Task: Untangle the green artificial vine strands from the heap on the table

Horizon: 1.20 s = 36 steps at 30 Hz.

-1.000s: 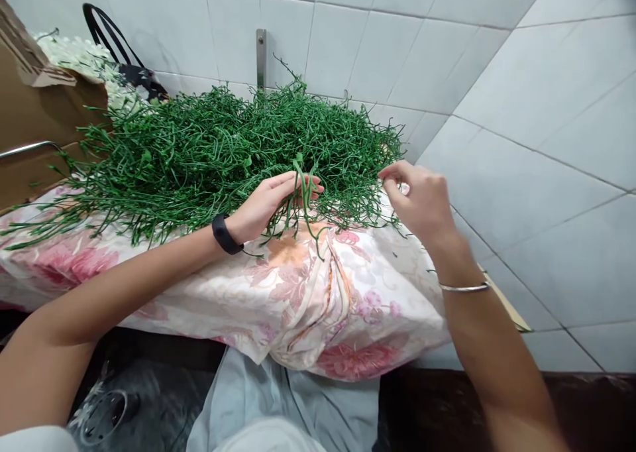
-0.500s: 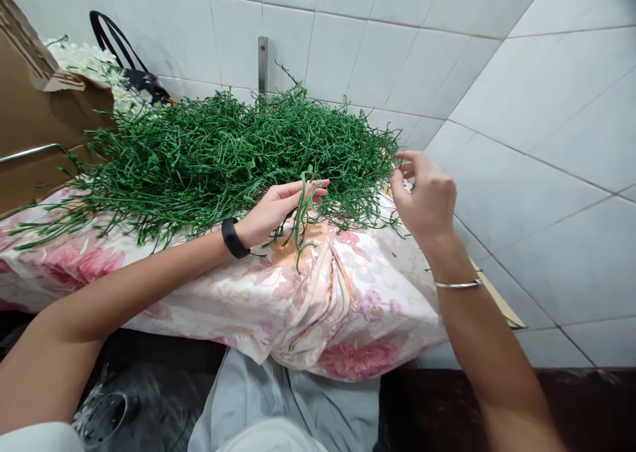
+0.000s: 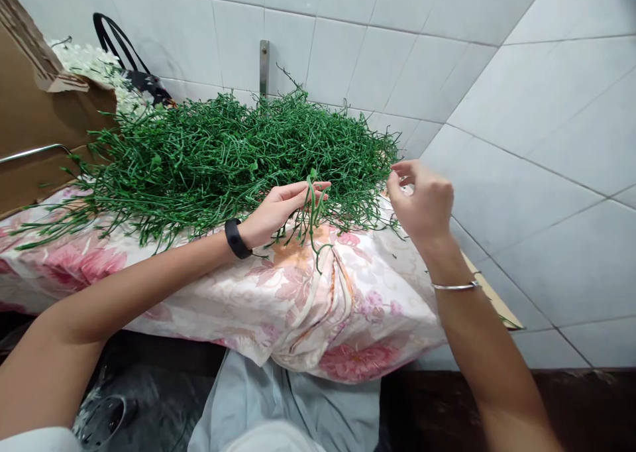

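A big tangled heap of thin green plastic-looking stems (image 3: 233,147) lies on a floral cloth (image 3: 377,266). In front of its middle, my left hand (image 3: 285,210), with a black band at the wrist, holds a branched green stem (image 3: 312,220) that hangs down over the fingers. The stem's lower tips dangle above the cloth. At the heap's right edge my right hand (image 3: 422,197) is raised, thumb and forefinger pinched together. Whatever is between those fingertips, if anything, is too small to make out.
To the left stands a torn cardboard box (image 3: 59,120), with white artificial flowers (image 3: 89,61) and a black bag strap (image 3: 116,38) behind it. White tiled walls (image 3: 377,54) close in the back and right. A metal bracket (image 3: 264,67) rises behind the heap.
The stem in my left hand has swung slightly to the right. My right hand has moved a little down and left, still pinched.
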Each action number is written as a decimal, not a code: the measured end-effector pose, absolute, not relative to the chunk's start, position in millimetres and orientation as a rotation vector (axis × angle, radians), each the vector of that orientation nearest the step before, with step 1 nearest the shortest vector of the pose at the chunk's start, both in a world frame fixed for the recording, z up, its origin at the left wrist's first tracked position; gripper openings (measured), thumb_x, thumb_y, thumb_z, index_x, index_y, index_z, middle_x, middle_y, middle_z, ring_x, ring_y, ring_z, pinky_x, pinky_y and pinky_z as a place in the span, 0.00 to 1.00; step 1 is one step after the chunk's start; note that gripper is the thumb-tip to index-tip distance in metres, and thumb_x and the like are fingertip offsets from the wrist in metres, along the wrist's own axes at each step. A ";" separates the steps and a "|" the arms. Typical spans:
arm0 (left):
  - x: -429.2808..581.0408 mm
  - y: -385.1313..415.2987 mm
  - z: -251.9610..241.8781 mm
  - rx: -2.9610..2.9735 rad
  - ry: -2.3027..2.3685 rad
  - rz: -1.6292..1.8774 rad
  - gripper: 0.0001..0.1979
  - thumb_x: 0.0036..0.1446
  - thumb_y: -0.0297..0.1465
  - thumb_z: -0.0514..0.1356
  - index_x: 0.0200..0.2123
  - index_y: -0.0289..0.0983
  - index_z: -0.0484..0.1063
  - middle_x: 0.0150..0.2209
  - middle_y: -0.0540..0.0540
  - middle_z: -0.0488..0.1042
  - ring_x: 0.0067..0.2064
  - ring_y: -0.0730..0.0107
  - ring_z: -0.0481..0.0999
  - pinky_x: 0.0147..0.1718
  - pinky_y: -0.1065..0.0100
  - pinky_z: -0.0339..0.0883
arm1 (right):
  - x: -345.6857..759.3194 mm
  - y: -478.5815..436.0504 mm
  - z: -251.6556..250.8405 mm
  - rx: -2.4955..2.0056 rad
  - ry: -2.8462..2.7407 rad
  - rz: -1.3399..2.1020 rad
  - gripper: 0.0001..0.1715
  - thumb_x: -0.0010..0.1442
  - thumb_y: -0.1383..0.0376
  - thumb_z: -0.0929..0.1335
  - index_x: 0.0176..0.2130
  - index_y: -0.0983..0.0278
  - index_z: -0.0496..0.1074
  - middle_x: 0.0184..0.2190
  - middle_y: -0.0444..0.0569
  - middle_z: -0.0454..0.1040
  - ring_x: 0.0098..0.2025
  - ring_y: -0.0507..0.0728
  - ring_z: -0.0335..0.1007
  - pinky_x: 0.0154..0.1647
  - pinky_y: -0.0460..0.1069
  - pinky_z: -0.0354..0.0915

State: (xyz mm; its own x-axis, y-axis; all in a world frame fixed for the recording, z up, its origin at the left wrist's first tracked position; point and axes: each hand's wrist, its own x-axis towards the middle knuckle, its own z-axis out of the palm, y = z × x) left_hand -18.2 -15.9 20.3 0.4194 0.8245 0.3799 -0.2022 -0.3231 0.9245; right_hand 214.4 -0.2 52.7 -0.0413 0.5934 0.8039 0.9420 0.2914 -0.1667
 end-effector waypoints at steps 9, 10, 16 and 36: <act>-18.4 -16.3 18.7 1.625 0.551 1.191 0.17 0.57 0.39 0.53 0.46 0.37 0.71 0.54 0.43 0.67 0.48 0.69 0.70 0.49 0.67 0.61 | 198.7 -15.7 56.6 -1.083 -1.895 -0.257 0.06 0.56 0.65 0.64 0.31 0.63 0.70 0.29 0.47 0.73 0.31 0.52 0.69 0.36 0.49 0.65; -18.3 -16.6 18.2 1.647 0.556 1.189 0.17 0.57 0.38 0.54 0.47 0.38 0.71 0.54 0.43 0.67 0.49 0.69 0.70 0.51 0.66 0.60 | 194.1 -19.0 55.9 -1.016 -1.968 -0.169 0.06 0.56 0.64 0.64 0.31 0.63 0.70 0.29 0.47 0.73 0.31 0.52 0.69 0.36 0.48 0.65; -16.3 -17.9 15.9 1.797 0.509 1.172 0.17 0.57 0.36 0.54 0.49 0.41 0.69 0.54 0.44 0.66 0.56 0.67 0.64 0.56 0.64 0.55 | 168.3 -26.4 39.1 -0.777 -2.290 0.119 0.14 0.54 0.58 0.67 0.36 0.65 0.67 0.33 0.48 0.72 0.34 0.52 0.68 0.36 0.48 0.65; -16.0 -13.9 11.3 1.941 0.522 1.144 0.17 0.58 0.36 0.53 0.50 0.45 0.67 0.54 0.46 0.66 0.58 0.67 0.60 0.58 0.61 0.51 | 160.3 -26.1 27.8 -0.745 -2.180 0.119 0.08 0.54 0.63 0.66 0.33 0.66 0.66 0.27 0.45 0.69 0.29 0.49 0.65 0.32 0.45 0.63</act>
